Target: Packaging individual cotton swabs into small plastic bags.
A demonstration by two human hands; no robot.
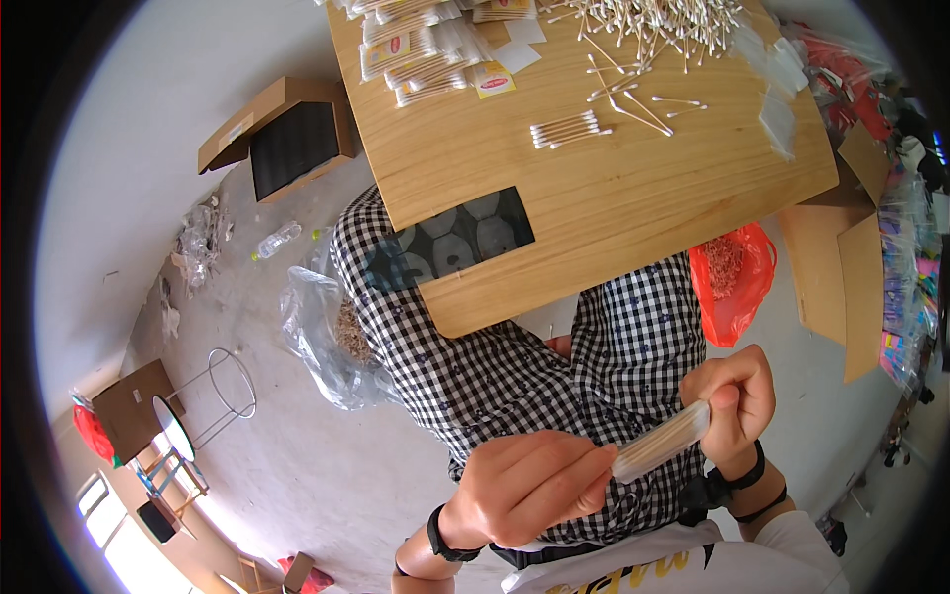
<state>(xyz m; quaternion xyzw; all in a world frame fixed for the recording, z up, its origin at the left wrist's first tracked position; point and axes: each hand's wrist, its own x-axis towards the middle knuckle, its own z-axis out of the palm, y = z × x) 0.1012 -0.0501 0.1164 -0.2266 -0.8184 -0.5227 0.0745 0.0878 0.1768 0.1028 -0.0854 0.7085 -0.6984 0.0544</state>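
Note:
Over my lap, a clear plastic bag of cotton swabs is stretched between my two hands. My left hand pinches its lower left end between thumb and fingers. The upper right end is gripped by my right hand, with the fingers curled round it. On the wooden table lies a small row of cotton swabs, with several loose swabs beside it. Behind them is a big heap of swabs. A stack of packed swab bags sits at the table's far left.
Empty clear bags lie at the table's right. A red plastic bag hangs by the right edge. A cardboard box stands right of the table, another box at left. A clear bag rests on the floor.

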